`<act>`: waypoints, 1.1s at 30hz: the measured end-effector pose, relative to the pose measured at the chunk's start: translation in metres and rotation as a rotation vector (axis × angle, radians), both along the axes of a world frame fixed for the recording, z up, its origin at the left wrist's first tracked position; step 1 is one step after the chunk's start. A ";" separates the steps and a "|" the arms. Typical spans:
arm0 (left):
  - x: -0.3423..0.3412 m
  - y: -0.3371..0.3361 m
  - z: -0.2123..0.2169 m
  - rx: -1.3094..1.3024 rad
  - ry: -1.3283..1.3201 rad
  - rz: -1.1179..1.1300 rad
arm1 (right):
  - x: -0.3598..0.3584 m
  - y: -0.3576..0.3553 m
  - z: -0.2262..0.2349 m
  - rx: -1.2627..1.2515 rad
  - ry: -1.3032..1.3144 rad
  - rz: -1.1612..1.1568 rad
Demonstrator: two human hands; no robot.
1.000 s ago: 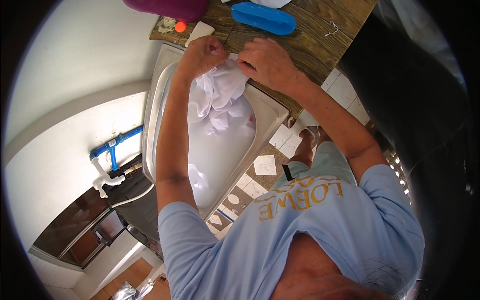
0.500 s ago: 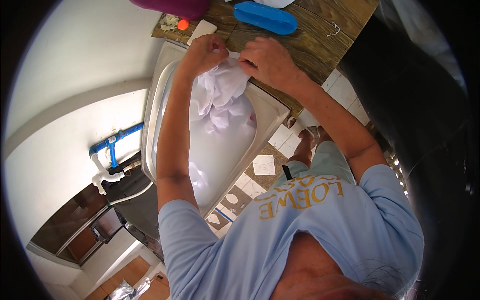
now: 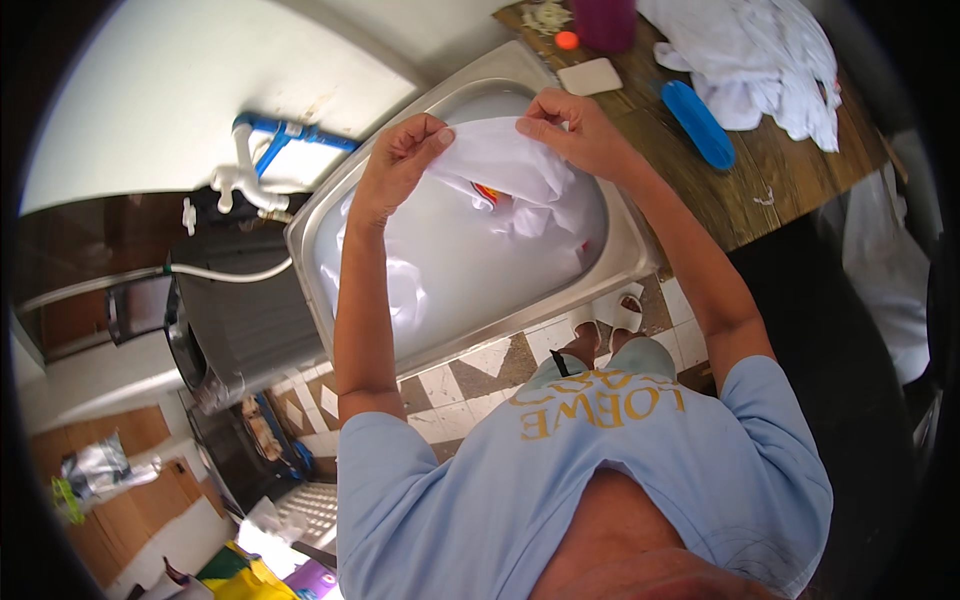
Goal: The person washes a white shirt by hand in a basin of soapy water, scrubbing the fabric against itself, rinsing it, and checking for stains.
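Observation:
A white cloth point(image 3: 505, 155) with a red and yellow print is stretched between my two hands, its upper edge drawn nearly straight. My left hand point(image 3: 405, 165) pinches the left corner of that edge between thumb and fingers. At the other end, my right hand point(image 3: 580, 135) has its fingers closed on the cloth in the same way. The lower folds hang into cloudy, whitish water in a metal sink point(image 3: 465, 328). Another white cloth point(image 3: 405, 290) lies partly under the water near my left forearm. A small red patch shows at the sink's right side.
On the wooden table point(image 3: 650, 175) at the right are a pale flat block point(image 3: 590, 77), an orange cap point(image 3: 567, 40), a purple container point(image 3: 605, 22), a blue oblong object point(image 3: 698, 125) and piled white cloth point(image 3: 760, 60). Blue and white pipes point(image 3: 285, 140) run along the wall, left.
My hands have moved apart, spreading the bunched cloth so its print shows. The view has turned, bringing more of the table and the cloth pile into sight.

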State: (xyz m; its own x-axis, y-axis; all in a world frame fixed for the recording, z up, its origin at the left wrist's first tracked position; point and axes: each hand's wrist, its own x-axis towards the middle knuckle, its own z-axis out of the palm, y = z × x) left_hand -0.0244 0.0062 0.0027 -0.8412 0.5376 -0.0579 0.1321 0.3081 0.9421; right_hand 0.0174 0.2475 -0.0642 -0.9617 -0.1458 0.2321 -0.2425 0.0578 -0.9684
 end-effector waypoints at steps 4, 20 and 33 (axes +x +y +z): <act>-0.001 -0.044 -0.083 0.109 0.035 0.254 | -0.036 -0.056 -0.035 0.139 -0.147 -0.062; 0.005 -0.046 -0.233 0.381 -0.068 0.814 | -0.063 -0.083 -0.128 -0.218 -0.547 -0.026; 0.015 0.093 -0.150 0.017 0.671 0.559 | -0.028 -0.092 -0.117 -0.764 -0.351 0.117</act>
